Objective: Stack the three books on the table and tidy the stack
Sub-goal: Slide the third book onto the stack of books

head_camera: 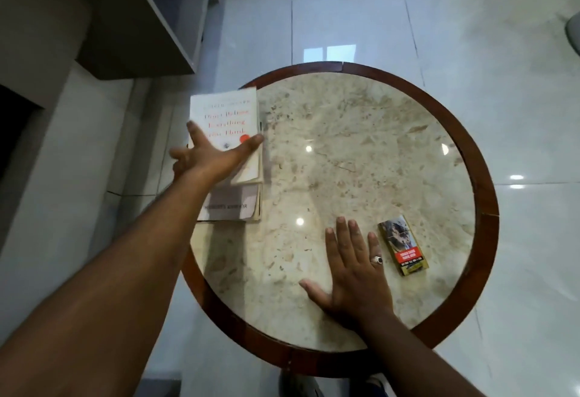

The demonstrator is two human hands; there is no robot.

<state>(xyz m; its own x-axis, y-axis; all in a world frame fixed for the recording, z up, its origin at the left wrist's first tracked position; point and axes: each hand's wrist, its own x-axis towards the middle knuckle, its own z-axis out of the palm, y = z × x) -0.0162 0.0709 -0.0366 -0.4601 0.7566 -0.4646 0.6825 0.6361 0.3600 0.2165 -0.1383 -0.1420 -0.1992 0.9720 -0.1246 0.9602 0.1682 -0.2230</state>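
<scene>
Two hands — left grip (pixel 216 155) splayed on top book (pixel 224 117), title blurred; right (pixel 354 274) flat.

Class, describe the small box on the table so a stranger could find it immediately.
Start at the round marble table. Near its right edge, beside the right hand, lies a small box. Unlike the pale books opposite, it is narrow, with a red band.

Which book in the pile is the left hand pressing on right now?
The left hand rests on the top book, the white one with red lettering. The book beneath pokes out toward the person, uncovered by the hand. A third cannot be made out.
</scene>
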